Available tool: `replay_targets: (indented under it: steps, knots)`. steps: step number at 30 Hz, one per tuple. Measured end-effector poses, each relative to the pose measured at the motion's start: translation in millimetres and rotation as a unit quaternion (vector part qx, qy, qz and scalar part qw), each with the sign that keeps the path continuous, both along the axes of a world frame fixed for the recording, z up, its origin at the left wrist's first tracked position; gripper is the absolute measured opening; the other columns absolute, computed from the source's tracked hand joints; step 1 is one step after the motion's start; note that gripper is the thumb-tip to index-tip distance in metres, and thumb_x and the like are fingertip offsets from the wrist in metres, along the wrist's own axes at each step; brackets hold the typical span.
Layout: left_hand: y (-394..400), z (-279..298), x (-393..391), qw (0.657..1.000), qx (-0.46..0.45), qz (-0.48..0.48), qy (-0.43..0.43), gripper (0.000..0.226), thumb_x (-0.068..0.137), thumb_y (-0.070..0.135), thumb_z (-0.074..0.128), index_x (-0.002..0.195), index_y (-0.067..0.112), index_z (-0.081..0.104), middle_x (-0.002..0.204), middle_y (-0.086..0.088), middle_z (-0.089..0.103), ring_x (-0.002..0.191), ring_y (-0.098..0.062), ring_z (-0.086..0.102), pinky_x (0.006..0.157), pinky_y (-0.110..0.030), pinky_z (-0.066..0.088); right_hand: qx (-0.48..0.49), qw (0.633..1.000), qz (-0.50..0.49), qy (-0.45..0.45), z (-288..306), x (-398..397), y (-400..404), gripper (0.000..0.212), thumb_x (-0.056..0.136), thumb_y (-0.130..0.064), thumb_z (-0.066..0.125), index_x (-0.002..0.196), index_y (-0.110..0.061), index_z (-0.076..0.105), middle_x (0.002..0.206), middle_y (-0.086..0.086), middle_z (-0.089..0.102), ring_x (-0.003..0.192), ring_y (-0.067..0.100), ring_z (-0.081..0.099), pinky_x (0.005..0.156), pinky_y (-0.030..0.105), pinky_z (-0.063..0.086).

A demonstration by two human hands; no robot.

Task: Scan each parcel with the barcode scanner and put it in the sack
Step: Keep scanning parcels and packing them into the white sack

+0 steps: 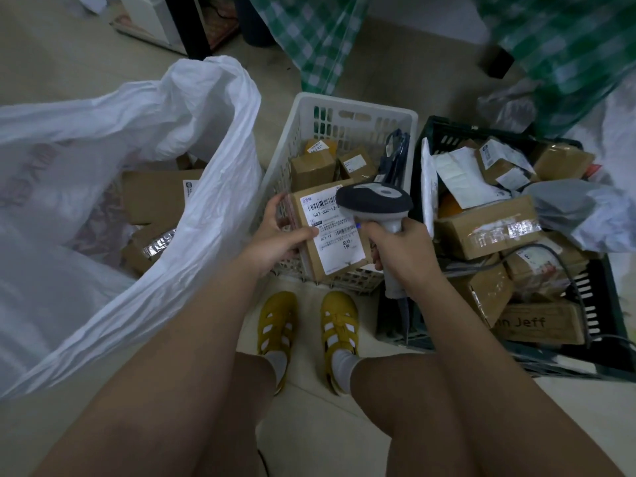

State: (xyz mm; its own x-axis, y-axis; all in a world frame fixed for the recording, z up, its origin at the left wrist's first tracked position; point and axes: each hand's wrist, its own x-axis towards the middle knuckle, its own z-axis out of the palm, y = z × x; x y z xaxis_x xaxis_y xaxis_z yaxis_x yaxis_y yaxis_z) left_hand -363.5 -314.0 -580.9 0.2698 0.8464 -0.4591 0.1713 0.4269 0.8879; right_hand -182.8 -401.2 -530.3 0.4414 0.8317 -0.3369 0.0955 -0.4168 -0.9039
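Observation:
My left hand [279,235] grips a small cardboard parcel [332,232] by its left edge, white shipping label facing up, above the front of the white basket [309,108]. My right hand [395,249] holds the grey barcode scanner [375,201] by its handle. The scanner's dark head sits over the label's upper right corner. The large white sack [192,139] stands open on the left, with several cardboard parcels [155,197] lying inside it.
Several small boxes lie in the white basket. A dark green crate [599,321] on the right is heaped with boxes and grey mailer bags. The scanner cable trails over it. A green checked cloth [309,39] hangs behind. My feet in yellow shoes [306,332] stand on the tiled floor.

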Motion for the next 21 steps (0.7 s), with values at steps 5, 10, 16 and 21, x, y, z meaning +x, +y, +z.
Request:
replay_targets:
  steps: [5, 10, 16, 21]
  knots:
    - [-3, 0, 2, 1.000, -0.002, 0.007, 0.000, 0.099, 0.076, 0.009, 0.078, 0.149, 0.037, 0.018, 0.128, 0.003, 0.046, 0.110, -0.018, 0.053, 0.068, -0.028, 0.055, -0.019, 0.999, 0.028, -0.016, 6, -1, -10, 0.021, 0.080, -0.025, 0.065, 0.064, -0.013, 0.058, 0.057, 0.001, 0.057, 0.055, 0.013, 0.053, 0.058, 0.032, 0.047]
    - [-3, -4, 4, 1.000, -0.007, 0.015, -0.007, 0.100, 0.076, 0.008, 0.078, 0.151, 0.036, 0.016, 0.138, -0.005, 0.048, 0.102, -0.019, 0.060, 0.081, -0.040, 0.057, -0.029, 0.997, 0.059, -0.027, 14, -4, -21, 0.024, 0.083, -0.021, 0.063, 0.061, -0.010, 0.057, 0.052, 0.003, 0.053, 0.051, 0.014, 0.049, 0.055, 0.031, 0.042]
    - [-3, -4, 5, 1.000, -0.001, 0.010, -0.003, 0.100, 0.076, 0.010, 0.078, 0.150, 0.037, 0.017, 0.144, -0.006, 0.042, 0.114, -0.021, 0.053, 0.094, -0.049, 0.052, -0.027, 0.996, 0.074, -0.041, 22, -3, -27, 0.019, 0.081, -0.014, 0.063, 0.068, -0.002, 0.058, 0.053, 0.005, 0.051, 0.050, 0.014, 0.045, 0.049, 0.024, 0.037]
    - [-3, -5, 5, 1.000, -0.010, 0.010, -0.007, 0.100, 0.077, 0.009, 0.077, 0.150, 0.037, 0.016, 0.145, -0.007, 0.042, 0.124, -0.028, 0.051, 0.095, -0.050, 0.050, -0.030, 0.995, 0.086, -0.045, 22, -1, -30, 0.019, 0.081, -0.014, 0.064, 0.067, -0.005, 0.056, 0.054, 0.006, 0.050, 0.052, 0.014, 0.044, 0.050, 0.027, 0.038]
